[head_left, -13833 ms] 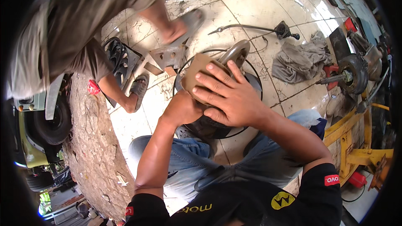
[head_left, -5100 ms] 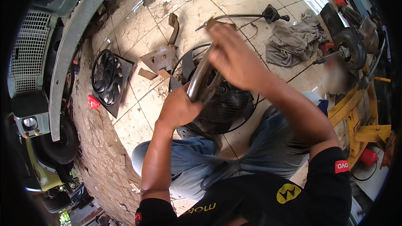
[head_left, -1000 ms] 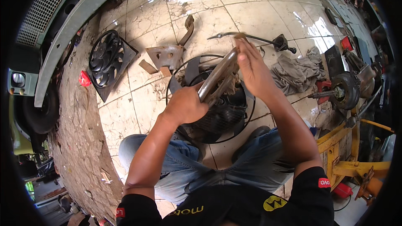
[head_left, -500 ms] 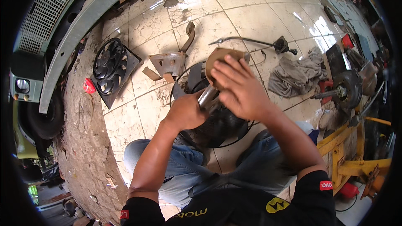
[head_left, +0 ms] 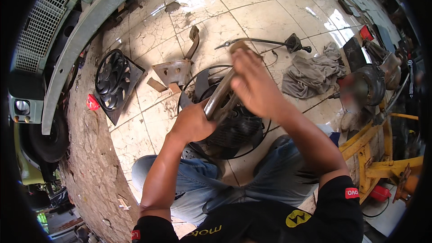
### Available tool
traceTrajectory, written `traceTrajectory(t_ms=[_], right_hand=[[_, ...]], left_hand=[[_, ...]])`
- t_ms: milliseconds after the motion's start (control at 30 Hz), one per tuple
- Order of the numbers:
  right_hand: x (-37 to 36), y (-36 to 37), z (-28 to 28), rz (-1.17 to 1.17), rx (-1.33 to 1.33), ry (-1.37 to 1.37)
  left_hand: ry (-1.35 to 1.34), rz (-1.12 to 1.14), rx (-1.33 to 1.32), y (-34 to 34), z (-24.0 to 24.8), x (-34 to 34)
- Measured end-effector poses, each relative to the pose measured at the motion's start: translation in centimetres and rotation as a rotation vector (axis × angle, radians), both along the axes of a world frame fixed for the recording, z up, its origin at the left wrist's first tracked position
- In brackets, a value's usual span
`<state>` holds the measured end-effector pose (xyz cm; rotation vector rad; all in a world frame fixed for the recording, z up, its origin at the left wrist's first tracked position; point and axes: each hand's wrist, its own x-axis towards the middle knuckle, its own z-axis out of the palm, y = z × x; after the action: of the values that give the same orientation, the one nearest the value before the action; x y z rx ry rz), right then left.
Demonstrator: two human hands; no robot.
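My left hand (head_left: 193,121) is closed round a metal part (head_left: 219,93) with a shiny, worn long edge. The part's exact kind I cannot make out. At its far end a flat brown piece (head_left: 238,46) shows past my right fingertips; whether it is fixed to the part is hidden. My right hand (head_left: 256,83) lies flat against that far end, fingers stretched out and slightly blurred. Below both hands, between my knees, a black fan assembly with a round shroud (head_left: 236,137) rests on the tiled floor.
Ahead lie a rusty pedal bracket (head_left: 173,71), a rod with a black boot (head_left: 270,42) and a grey rag (head_left: 312,72). Another black fan (head_left: 112,81) is at left, near a vehicle's bumper (head_left: 67,58). A yellow metal stand (head_left: 366,166) stands close on the right.
The metal part has turned, so its brown face no longer shows broadly. My right hand has tipped more edge-on at its far end. My left hand keeps its grip.
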<state>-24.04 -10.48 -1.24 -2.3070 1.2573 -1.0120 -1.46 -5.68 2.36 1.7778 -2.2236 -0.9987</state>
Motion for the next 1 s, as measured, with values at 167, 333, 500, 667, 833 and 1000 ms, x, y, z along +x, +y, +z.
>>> traceTrajectory(t_ms=[167, 333, 500, 667, 833, 1000], right_hand=[[-0.5, 0.4, 0.8, 0.224, -0.067, 0.082], [0.2, -0.7, -0.1, -0.027, 0.023, -0.096], [-0.7, -0.4, 0.6, 0.173, 0.076, -0.022], [-0.7, -1.9, -1.6, -0.142, 0.236, -0.232], [-1.9, -0.9, 0.2, 0.126, 0.135, -0.090], [-1.1, -0.9, 1.0, -0.013, 0.217, -0.069]], left_hand=[[-0.026, 0.047, 0.074, 0.1, 0.4, -0.8], [-0.058, 0.059, 0.061, 0.5, 1.0, -1.0], [0.018, 0.101, 0.148, 0.7, -0.2, 0.6], [-0.030, 0.078, 0.151, 0.6, -0.6, 1.4], [0.007, 0.081, 0.162, 0.7, 0.1, 0.8], [0.008, 0.100, 0.121, 1.0, 0.0, 0.7]])
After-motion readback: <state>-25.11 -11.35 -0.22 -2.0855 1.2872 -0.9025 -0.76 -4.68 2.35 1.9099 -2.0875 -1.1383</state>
